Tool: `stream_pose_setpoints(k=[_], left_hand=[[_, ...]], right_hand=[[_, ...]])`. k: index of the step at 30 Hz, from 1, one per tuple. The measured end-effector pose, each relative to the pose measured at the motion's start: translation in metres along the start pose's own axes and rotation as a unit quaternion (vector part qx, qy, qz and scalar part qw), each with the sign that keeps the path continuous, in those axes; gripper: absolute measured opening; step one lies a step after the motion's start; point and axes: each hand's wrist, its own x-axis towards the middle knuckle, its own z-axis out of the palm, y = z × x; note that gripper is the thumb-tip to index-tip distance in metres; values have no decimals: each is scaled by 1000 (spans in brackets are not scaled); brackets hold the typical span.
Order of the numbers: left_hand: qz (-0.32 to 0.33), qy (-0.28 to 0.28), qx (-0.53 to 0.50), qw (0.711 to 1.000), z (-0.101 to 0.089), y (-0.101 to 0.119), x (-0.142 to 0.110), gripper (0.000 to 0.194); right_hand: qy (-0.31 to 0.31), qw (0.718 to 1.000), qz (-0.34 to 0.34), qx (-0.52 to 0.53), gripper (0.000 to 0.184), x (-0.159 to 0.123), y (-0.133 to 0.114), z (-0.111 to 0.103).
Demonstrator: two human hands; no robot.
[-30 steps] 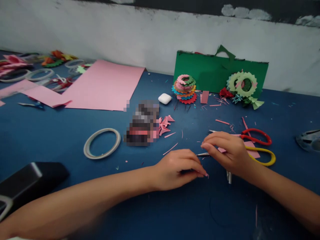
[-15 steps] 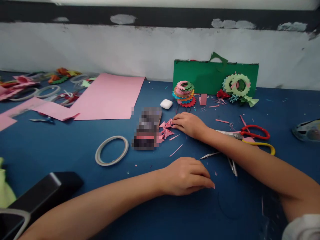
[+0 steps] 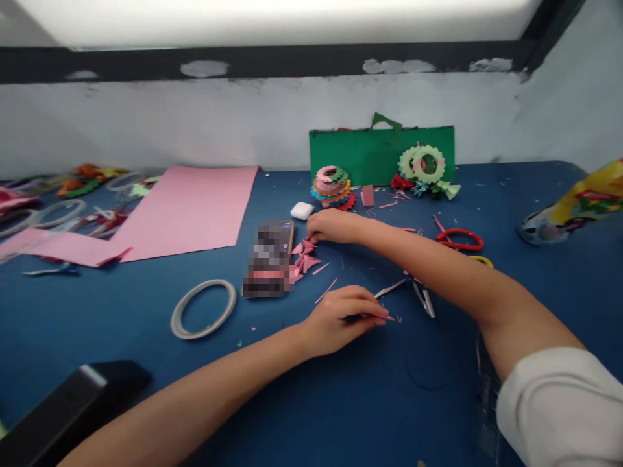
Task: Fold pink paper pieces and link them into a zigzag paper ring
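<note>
My left hand (image 3: 341, 318) hovers low over the blue table, thumb and fingers pinched together. A thin tip of folded pink paper (image 3: 390, 318) pokes out between its fingertips; the rest is hidden. Farther off, my right hand (image 3: 333, 226) reaches to a small pile of folded pink paper pieces (image 3: 306, 261) beside a phone (image 3: 268, 259). Its fingers are curled and closed at the top of the pile, and what they grip cannot be seen. Narrow pink paper strips (image 3: 326, 290) lie between the two hands.
Red-and-yellow-handled scissors (image 3: 460, 239) and tweezers (image 3: 426, 301) lie by my right forearm. A tape roll (image 3: 203, 309), pink sheet (image 3: 195, 211) and white case (image 3: 302, 211) are to the left. Behind stand stacked paper rings (image 3: 332, 188) and a green box (image 3: 355, 152).
My left hand's fingers have drawn together, with a pink paper tip now showing. My right hand remains at the pink pile. The camera view has shifted, bringing a yellow package into sight at right.
</note>
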Motion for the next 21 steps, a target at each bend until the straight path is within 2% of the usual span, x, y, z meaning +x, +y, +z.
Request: stream_pose_setpoints(k=[4,7,10,13,17,21], left_hand=[[-25,27,-26,999,0,1,2,14],[-50,44,-41,997,-1,3,5,12],[-97,75,-54,991,-2,3,4,11],[-159,119,-70,978,0,1,1,22],[-219,170,-96,956,3,-1,-1,22],[-247,223,-109,937,2,-3,3,20]], right_hand=[[-34,999,2,1,31,4,-3,-7],[-33,999,21,7,31,6,-8,-3],[11,997,56,42,31,7,-11,4],[91,985,96,114,32,-2,-12,2],[229,931,159,237,22,-47,-22,-11],[296,864,201,353,23,-118,-49,-12]])
